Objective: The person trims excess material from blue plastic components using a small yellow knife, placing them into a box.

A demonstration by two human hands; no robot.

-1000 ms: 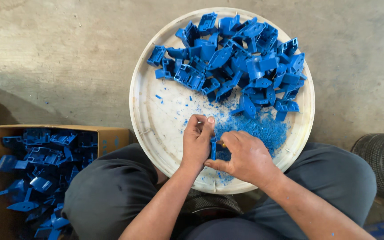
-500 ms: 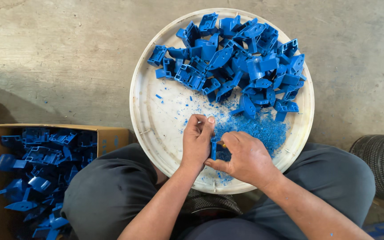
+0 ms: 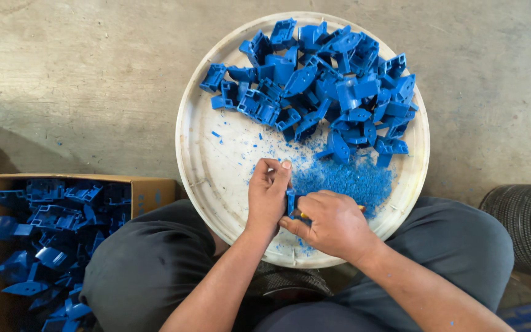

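My left hand [image 3: 267, 195] and my right hand [image 3: 328, 222] meet over the near part of a round white tray [image 3: 204, 166], both closed around one small blue plastic part [image 3: 291, 201] that shows only as a sliver between them. A thin yellowish tool tip pokes out of my right fist. A heap of blue plastic parts [image 3: 324, 80] fills the tray's far half. Fine blue shavings [image 3: 345, 179] lie scattered just beyond my hands.
A cardboard box [image 3: 149, 189] at my left knee holds several more blue parts [image 3: 50, 233]. The tray rests on my lap over a concrete floor [image 3: 75, 80]. A dark ribbed cylinder [image 3: 527, 230] lies at the right edge.
My hands stay in the same spot over the tray; only small finger shifts on the blue part are visible.
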